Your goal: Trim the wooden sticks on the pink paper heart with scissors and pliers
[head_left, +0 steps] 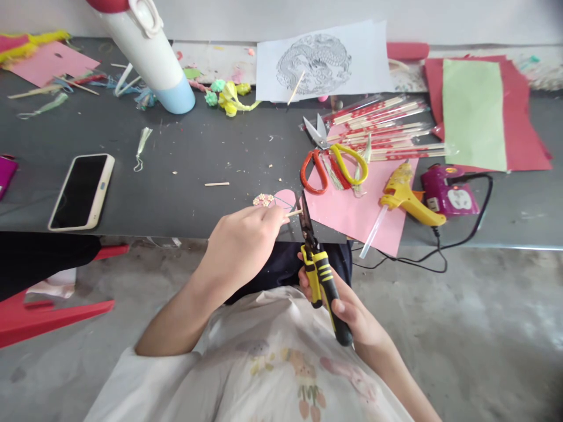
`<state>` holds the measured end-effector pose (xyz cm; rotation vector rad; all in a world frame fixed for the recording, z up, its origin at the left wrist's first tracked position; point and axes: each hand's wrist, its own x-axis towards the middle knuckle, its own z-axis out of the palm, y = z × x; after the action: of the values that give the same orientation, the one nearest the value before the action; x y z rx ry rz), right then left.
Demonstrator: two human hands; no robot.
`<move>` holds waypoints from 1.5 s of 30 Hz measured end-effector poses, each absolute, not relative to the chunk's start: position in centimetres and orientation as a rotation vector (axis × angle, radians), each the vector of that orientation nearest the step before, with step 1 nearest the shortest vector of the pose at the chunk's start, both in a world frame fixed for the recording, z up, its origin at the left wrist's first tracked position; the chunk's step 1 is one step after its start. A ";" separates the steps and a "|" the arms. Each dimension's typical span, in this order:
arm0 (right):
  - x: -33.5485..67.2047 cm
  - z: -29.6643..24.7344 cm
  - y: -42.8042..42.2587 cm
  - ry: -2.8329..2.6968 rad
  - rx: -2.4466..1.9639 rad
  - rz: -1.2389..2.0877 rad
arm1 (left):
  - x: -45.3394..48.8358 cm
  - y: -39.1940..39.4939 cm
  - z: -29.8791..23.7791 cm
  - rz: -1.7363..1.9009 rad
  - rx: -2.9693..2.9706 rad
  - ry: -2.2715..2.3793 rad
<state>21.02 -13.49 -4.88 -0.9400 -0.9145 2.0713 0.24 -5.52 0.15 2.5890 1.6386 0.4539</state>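
Observation:
My left hand (pixel 246 243) is closed on a thin wooden stick (pixel 294 213) near the front edge of the table. The stick's free end lies at the jaws of the black-and-yellow pliers (pixel 324 281), whose handles my right hand (pixel 352 308) grips. Just beyond my left fingers is a pink paper heart (pixel 285 199) with dark lines, partly hidden by that hand. A cluster of small flower-like beads (pixel 263 200) sits beside the heart. A short cut piece of stick (pixel 217 184) lies farther left.
Red-and-yellow scissors (pixel 322 138) lie open by packaged chopsticks (pixel 387 126). A yellow glue gun (pixel 407 199) with a trailing cable rests on pink paper (pixel 352 205) at right. To the left are a phone (pixel 81 192) and a tall bottle (pixel 152 55). A printed dragon sheet (pixel 323 58) is behind.

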 end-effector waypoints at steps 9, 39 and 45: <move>20.8 -4.8 -13.2 -0.921 -1.062 2.033 | 0.4 -5.2 0.0 0.452 2.753 1.655; 18.9 -5.7 -13.1 -0.885 -1.122 1.778 | 5.7 -12.7 -4.3 0.654 0.899 0.866; 18.8 -6.5 -13.5 -0.853 -1.119 1.799 | 5.8 -13.2 -3.9 0.663 0.975 0.988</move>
<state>18.82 -13.50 -6.55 -1.1191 -0.8526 1.7990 5.83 -13.22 -3.86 0.9751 0.9880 0.6633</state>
